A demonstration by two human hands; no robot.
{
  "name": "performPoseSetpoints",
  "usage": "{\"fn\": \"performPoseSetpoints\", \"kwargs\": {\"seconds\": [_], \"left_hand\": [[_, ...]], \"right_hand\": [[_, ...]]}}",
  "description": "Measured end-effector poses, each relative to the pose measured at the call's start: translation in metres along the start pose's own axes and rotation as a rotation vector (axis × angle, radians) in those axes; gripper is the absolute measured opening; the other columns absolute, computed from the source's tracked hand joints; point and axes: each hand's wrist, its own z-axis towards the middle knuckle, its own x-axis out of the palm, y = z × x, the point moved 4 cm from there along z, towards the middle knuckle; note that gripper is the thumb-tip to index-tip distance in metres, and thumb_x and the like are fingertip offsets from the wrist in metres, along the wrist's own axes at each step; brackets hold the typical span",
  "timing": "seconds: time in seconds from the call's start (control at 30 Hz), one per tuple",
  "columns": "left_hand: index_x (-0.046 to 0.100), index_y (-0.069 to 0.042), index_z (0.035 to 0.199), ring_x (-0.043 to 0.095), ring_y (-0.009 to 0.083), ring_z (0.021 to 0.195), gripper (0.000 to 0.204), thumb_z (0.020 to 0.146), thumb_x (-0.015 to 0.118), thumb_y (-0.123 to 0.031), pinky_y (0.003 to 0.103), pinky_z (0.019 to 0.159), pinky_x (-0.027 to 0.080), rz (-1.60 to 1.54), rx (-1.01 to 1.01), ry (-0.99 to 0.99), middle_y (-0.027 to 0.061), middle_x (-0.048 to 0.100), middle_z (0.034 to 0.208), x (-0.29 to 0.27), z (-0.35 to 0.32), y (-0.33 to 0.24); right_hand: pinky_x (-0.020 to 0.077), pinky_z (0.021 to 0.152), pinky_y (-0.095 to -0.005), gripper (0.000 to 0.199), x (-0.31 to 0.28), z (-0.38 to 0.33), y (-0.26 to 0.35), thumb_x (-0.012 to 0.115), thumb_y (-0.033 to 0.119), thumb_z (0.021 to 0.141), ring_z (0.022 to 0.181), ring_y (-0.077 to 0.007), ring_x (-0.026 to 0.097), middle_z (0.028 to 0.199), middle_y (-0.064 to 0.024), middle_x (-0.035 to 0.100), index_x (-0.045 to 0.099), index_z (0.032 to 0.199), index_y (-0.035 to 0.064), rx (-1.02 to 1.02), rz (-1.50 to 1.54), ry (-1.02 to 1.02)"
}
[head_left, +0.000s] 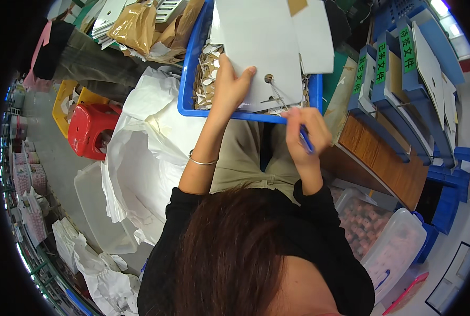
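Note:
A flat white board (pixel 261 42) with a round hole near its lower right lies over a blue tray (pixel 184 87) in front of me. My left hand (pixel 231 87) grips the board's left edge, thumb on top, the other fingers partly hidden. In my right hand (pixel 307 134) is a thin metal tool (pixel 278 94) with a blue handle; its slender tips are at the hole. Motion blurs this hand, and the tool's exact kind is unclear. Small white and brown cut-out pieces (pixel 207 71) lie in the tray around the board.
Blue file holders (pixel 385 79) stand on a wooden cabinet (pixel 380 152) at right. A clear bin of pinkish pieces (pixel 364 224) sits below. At left are a red stool (pixel 90 129), a large white bag (pixel 145 152), brown wrapping (pixel 134 29) and a standing person's leg (pixel 95 63).

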Motion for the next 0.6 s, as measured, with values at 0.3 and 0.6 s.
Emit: {"fn": "performPoseSetpoints", "kwargs": {"seconds": [0.3,0.6], "left_hand": [[0.042,0.003,0.111,0.055,0.0180,0.080,0.037,0.081,0.061,-0.005,0.027,0.073,0.047,-0.100,-0.048,-0.038,0.0137,0.053,0.094,-0.004,-0.002,-0.001],[0.043,0.003,0.109,0.053,0.0160,0.081,0.032,0.083,0.060,-0.005,0.024,0.076,0.044,-0.166,0.259,-0.174,0.0113,0.053,0.095,-0.013,-0.029,-0.041]], "right_hand": [[0.0458,0.056,-0.0282,0.020,-0.068,0.005,0.033,0.054,0.016,0.083,0.061,-0.0224,0.056,0.067,-0.0093,0.059,0.054,0.068,0.0027,-0.206,0.423,-0.285],[0.0327,0.046,-0.0228,0.025,-0.008,0.050,0.015,0.072,0.004,0.067,0.052,-0.0096,0.040,0.076,0.0024,0.049,0.070,0.090,0.0127,-0.181,-0.300,0.199]]}}
